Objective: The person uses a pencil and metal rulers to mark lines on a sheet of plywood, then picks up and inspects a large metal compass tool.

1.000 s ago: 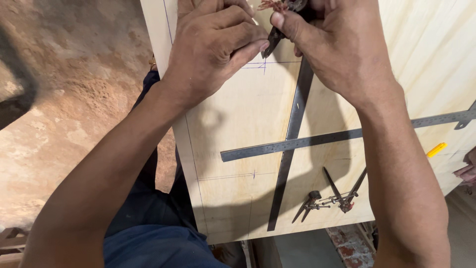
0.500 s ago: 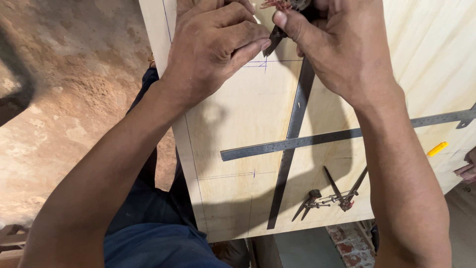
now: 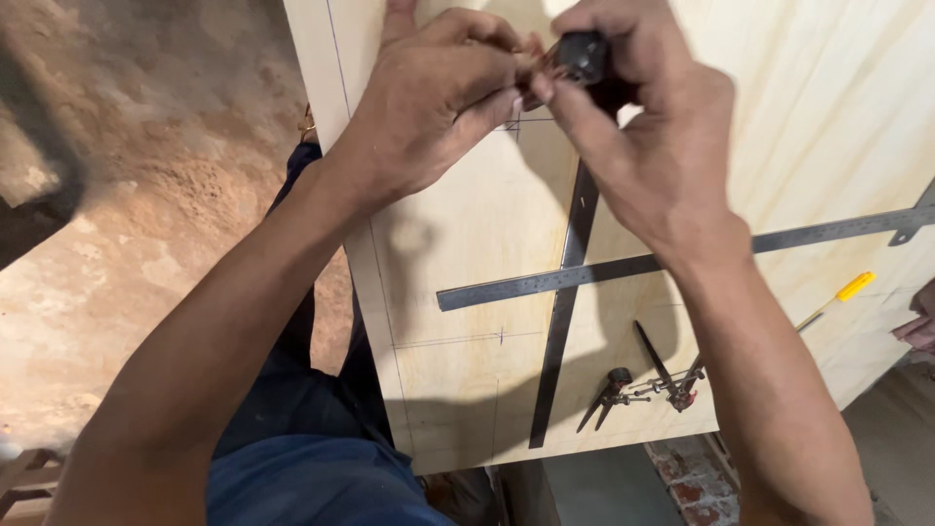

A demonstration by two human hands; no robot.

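Both my hands meet at the top of a pale plywood sheet [image 3: 467, 253]. My right hand [image 3: 643, 146] grips a small black tool [image 3: 582, 54] by its head. My left hand [image 3: 438, 93] pinches the same tool's tip with thumb and fingers, just above a pencil mark on the sheet. A long steel ruler [image 3: 565, 312] runs down the sheet from under my hands. A second steel ruler [image 3: 682, 258] lies across it, so the two form a cross.
Two metal dividers [image 3: 643, 385] lie on the sheet near its lower edge. A yellow-capped pen [image 3: 838, 297] lies at the right, close to another person's fingers [image 3: 917, 329]. Bare earthen floor [image 3: 146, 195] is on the left. My blue trousers [image 3: 302, 458] are below.
My hands have shifted slightly down in view, and the black tool between them shows more clearly. The rulers and dividers have not moved.
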